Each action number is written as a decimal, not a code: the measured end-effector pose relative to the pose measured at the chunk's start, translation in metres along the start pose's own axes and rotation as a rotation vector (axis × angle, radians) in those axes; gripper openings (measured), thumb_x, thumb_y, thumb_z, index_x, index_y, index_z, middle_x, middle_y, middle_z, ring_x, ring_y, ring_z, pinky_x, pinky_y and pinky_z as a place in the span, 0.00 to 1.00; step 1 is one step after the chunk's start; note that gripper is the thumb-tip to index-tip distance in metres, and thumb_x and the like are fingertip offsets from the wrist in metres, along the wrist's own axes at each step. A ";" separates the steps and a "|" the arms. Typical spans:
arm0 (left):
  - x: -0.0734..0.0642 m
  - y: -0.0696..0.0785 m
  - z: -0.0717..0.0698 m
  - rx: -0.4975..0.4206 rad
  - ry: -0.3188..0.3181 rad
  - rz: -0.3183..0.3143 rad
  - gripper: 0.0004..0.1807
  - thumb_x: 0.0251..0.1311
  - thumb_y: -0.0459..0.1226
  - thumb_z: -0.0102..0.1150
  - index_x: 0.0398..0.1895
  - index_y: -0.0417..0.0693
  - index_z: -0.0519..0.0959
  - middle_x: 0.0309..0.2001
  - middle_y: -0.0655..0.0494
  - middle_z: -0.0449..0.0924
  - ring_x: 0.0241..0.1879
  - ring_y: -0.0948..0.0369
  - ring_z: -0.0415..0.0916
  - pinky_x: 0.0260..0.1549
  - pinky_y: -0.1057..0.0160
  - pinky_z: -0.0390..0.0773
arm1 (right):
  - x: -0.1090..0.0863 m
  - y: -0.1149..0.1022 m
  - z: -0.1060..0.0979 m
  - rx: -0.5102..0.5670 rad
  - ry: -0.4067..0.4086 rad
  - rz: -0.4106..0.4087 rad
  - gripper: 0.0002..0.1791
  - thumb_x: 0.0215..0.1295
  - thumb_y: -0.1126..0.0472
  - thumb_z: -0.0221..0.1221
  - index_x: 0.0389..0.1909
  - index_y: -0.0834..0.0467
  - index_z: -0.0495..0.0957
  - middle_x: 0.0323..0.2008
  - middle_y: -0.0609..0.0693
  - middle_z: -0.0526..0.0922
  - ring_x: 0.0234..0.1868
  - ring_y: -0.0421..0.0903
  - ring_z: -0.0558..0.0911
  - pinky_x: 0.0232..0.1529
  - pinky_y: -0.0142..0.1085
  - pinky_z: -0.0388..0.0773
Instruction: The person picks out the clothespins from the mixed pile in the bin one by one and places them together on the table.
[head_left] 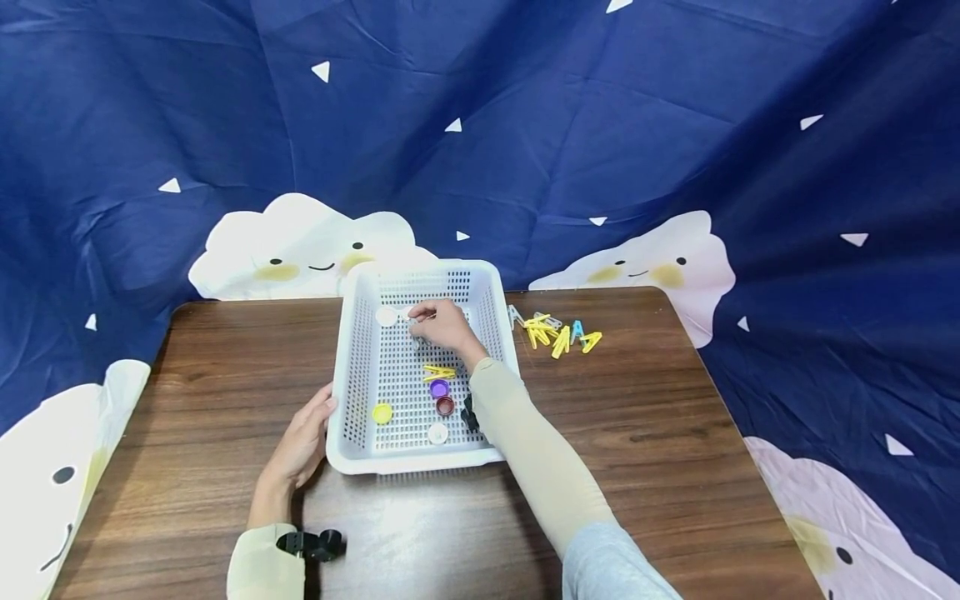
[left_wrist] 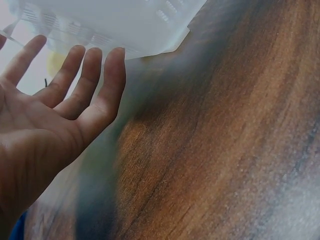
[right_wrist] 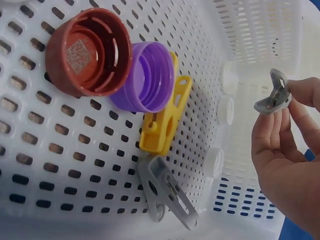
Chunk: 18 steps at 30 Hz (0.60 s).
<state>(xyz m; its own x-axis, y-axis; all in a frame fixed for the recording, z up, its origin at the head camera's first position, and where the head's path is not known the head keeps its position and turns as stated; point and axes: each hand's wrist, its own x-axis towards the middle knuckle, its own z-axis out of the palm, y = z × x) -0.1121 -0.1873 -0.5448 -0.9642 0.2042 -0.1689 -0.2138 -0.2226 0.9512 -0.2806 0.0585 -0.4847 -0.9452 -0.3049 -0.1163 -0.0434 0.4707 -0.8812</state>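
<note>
A white perforated plastic basket [head_left: 412,461] stands on the table. Over its far half, my right hand [head_left: 446,325] pinches a grey clothespin [right_wrist: 274,97] between thumb and fingers. My left hand [head_left: 303,437] rests with relaxed fingers against the basket's left side. Below the right hand lie a second grey clothespin [right_wrist: 167,187], a yellow clothespin [right_wrist: 165,117], a purple cap [right_wrist: 145,77] and a reddish-brown cap [right_wrist: 100,75]. A yellow cap [head_left: 382,413] and a white cap [head_left: 438,433] sit nearer the front; more white caps [head_left: 387,317] are at the back.
Right of the basket, a loose pile of yellow clothespins [head_left: 538,330] lies on the wooden table [head_left: 637,400], with a blue clothespin [head_left: 577,331] and grey ones among them. A blue curtain with clouds [head_left: 480,125] hangs behind. The right forearm crosses the basket's right rim.
</note>
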 end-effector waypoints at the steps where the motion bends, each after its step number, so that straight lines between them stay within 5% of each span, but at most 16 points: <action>1: 0.000 0.000 0.000 -0.001 -0.001 0.003 0.34 0.80 0.47 0.41 0.80 0.37 0.51 0.71 0.30 0.58 0.58 0.62 0.75 0.51 0.57 0.79 | 0.000 0.000 -0.001 0.007 0.004 -0.003 0.17 0.57 0.66 0.64 0.49 0.59 0.86 0.38 0.49 0.83 0.39 0.46 0.78 0.42 0.38 0.75; 10: 0.000 0.000 -0.001 -0.014 0.001 0.013 0.34 0.80 0.47 0.42 0.79 0.37 0.52 0.62 0.56 0.74 0.57 0.62 0.76 0.51 0.57 0.79 | 0.000 0.001 -0.005 0.042 0.025 -0.029 0.16 0.59 0.67 0.65 0.49 0.59 0.86 0.40 0.51 0.84 0.39 0.46 0.79 0.40 0.36 0.76; 18: 0.000 -0.001 -0.002 -0.008 0.003 -0.004 0.34 0.80 0.48 0.41 0.80 0.38 0.51 0.68 0.43 0.67 0.57 0.63 0.75 0.51 0.57 0.79 | -0.002 -0.004 -0.009 0.053 0.045 -0.038 0.16 0.58 0.68 0.64 0.48 0.60 0.87 0.39 0.52 0.84 0.37 0.45 0.79 0.38 0.34 0.77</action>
<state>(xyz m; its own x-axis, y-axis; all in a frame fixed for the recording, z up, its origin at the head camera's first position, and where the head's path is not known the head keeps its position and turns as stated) -0.1120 -0.1887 -0.5460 -0.9639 0.2023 -0.1733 -0.2187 -0.2294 0.9484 -0.2816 0.0649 -0.4771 -0.9570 -0.2835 -0.0622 -0.0638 0.4145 -0.9078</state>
